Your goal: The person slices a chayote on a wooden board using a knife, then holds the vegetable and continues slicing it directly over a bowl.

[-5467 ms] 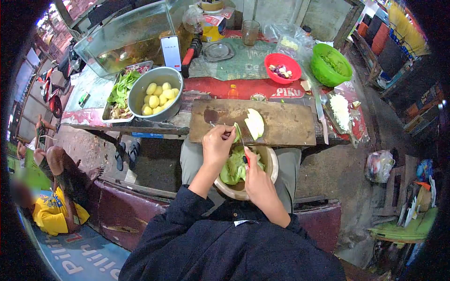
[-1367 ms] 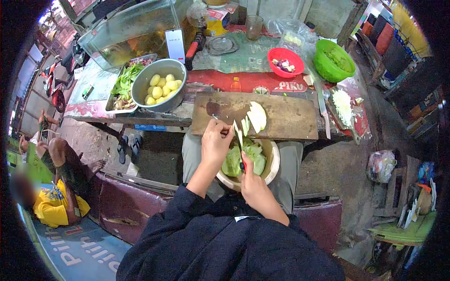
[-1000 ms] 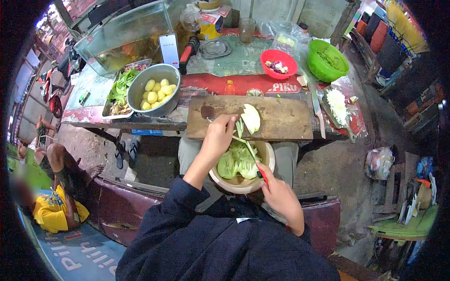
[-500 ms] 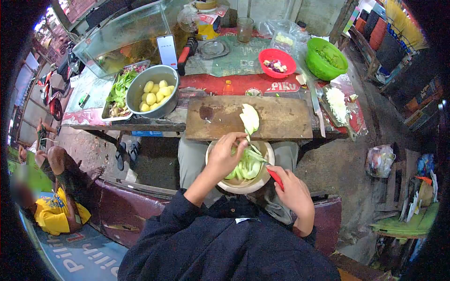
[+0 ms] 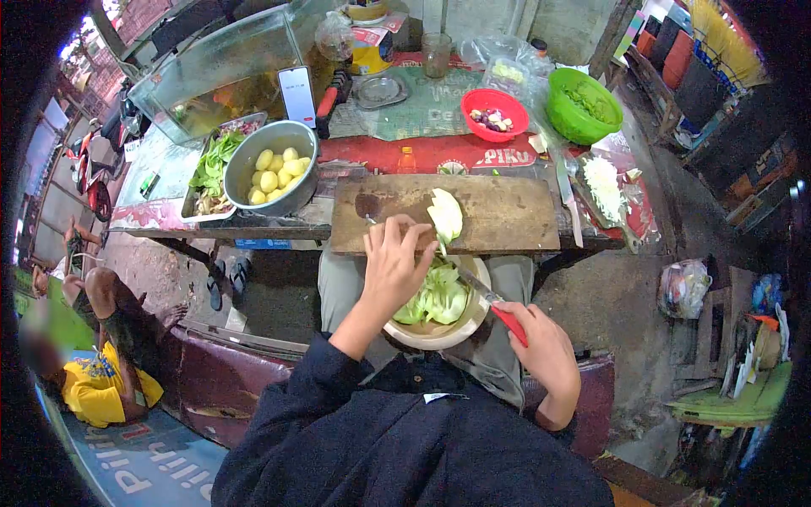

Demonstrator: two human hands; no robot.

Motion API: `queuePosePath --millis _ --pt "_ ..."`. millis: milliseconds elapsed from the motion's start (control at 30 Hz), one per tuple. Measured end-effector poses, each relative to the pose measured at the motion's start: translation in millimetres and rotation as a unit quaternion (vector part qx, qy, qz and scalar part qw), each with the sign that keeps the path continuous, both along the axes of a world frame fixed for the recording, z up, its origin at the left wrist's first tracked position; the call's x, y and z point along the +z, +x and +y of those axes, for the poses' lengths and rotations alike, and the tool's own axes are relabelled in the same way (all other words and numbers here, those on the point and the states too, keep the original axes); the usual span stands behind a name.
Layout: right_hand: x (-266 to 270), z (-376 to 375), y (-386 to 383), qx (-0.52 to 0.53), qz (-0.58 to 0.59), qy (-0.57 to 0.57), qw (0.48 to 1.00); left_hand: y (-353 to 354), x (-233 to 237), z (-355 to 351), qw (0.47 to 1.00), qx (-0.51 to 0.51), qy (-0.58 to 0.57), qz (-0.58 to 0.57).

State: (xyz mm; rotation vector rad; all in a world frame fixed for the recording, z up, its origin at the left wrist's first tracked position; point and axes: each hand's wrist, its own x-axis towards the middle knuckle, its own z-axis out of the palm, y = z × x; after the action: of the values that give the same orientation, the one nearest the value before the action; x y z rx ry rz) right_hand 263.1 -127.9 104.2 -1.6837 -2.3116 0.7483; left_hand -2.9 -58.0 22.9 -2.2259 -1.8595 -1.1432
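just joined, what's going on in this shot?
A seated person is cutting up a pale green vegetable. The right hand grips a red-handled knife, its blade over a bowl in the lap that holds cut green pieces. The left hand is spread open above the bowl's far rim, fingers at the near edge of the wooden cutting board, where an uncut wedge lies. A pot of potatoes stands left of the board.

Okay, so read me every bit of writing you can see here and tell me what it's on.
"PIKU": white letters on the red table cover.
"Pilih": upside down on the blue banner on the ground, partly cut off.
Print on the green mat and the phone screen: too blurred to read.
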Motion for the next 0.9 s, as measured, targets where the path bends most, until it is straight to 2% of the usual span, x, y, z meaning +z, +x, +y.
queuePosePath --millis 67,400,500,600,667,733,800,900 --pt "-0.7 1.0 -0.4 -0.005 0.001 -0.004 1.0 0.5 1.6 8.9 0.998 0.0 -0.053 0.047" --pt "-6.2 3.0 2.8 -0.024 0.015 -0.027 0.999 -0.8 -5.3 11.0 0.997 -0.033 -0.028 0.069" --pt "-0.7 5.1 3.2 -0.031 0.009 -0.034 0.999 -3.7 0.1 1.1 0.996 -0.085 -0.005 0.034" --pt "-5.7 6.4 7.8 -0.033 0.014 -0.017 0.999 -9.5 -3.2 2.4 0.992 -0.121 -0.036 0.027" --pt "-5.7 6.7 8.5 -0.034 0.018 -0.013 0.999 -11.4 1.9 19.2 0.99 -0.133 -0.034 -0.045" --pt "-5.6 6.4 10.0 -0.037 0.021 -0.006 0.999 -14.7 13.7 38.5 0.989 -0.138 -0.041 -0.03" --pt "-6.5 5.3 10.1 -0.038 0.024 -0.005 0.999 -19.3 21.1 55.9 0.978 -0.185 0.025 0.088" --pt "-4.7 3.2 12.8 -0.039 0.033 -0.021 0.998 -24.8 27.9 68.5 0.97 -0.205 0.002 0.127"
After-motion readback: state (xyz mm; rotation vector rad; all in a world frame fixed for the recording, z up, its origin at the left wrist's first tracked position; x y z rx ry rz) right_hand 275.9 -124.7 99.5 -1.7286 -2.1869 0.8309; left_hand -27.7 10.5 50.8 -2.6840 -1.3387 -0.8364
